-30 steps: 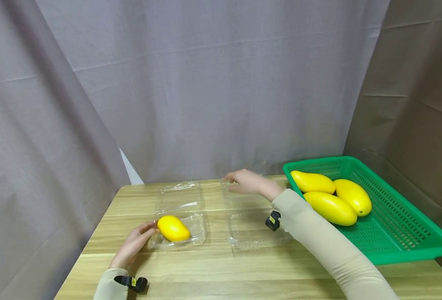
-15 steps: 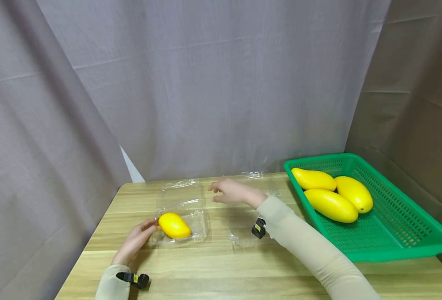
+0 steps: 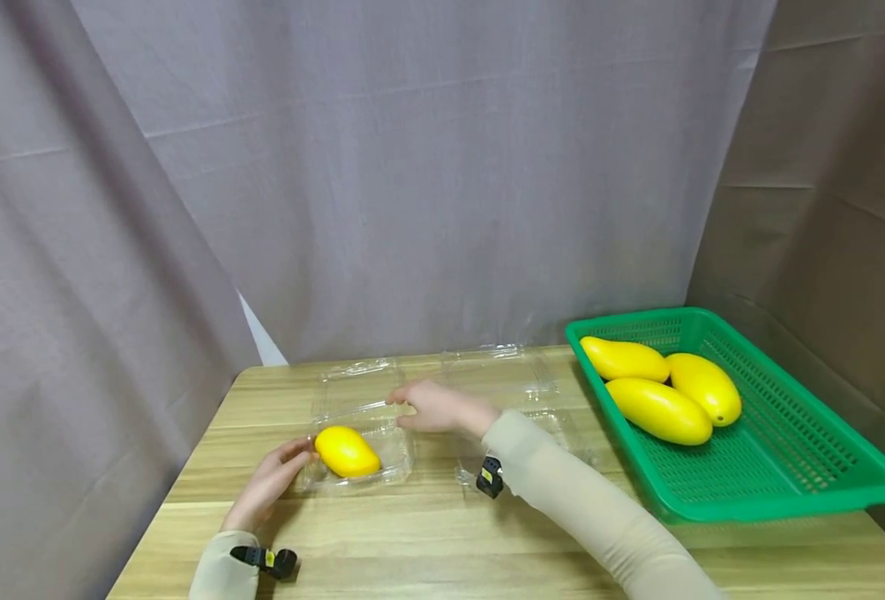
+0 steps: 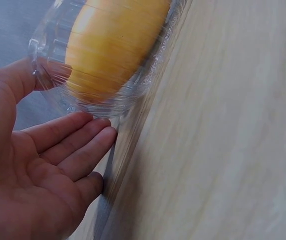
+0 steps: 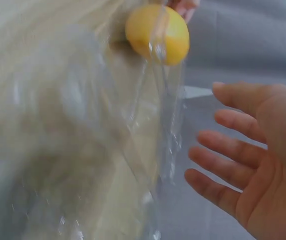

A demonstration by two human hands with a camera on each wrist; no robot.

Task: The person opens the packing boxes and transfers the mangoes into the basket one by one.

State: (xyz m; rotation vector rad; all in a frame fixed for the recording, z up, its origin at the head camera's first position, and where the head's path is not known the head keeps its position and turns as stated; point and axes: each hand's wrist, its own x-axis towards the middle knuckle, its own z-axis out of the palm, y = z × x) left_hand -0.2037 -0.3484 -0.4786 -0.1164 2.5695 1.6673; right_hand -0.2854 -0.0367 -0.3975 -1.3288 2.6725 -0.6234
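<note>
A yellow mango (image 3: pixel 347 451) lies in the bottom half of the left clear plastic clamshell container (image 3: pixel 397 475), whose lid (image 3: pixel 360 390) is folded back. At its left side my left hand (image 3: pixel 272 479) holds the container. In the left wrist view the thumb (image 4: pixel 52 75) reaches over the rim and shows through the plastic; the other fingers (image 4: pixel 77 145) extend against the outer wall. My right hand (image 3: pixel 435 407) hovers between the two containers with spread fingers and nothing in it, close to the left container's hinge. In the right wrist view its palm (image 5: pixel 283 195) is bare.
A second clear container (image 3: pixel 498 371) stands folded open on the wooden table (image 3: pixel 442 533), partly hidden by the right forearm. To the right, a green basket (image 3: pixel 795 500) holds 3 yellow mangoes (image 3: pixel 660 410). A grey curtain (image 3: pixel 442 167) hangs behind the table.
My right hand has moved left and nearer, from the right container's lid to beside the left container. The left hand and the mango stay in place.
</note>
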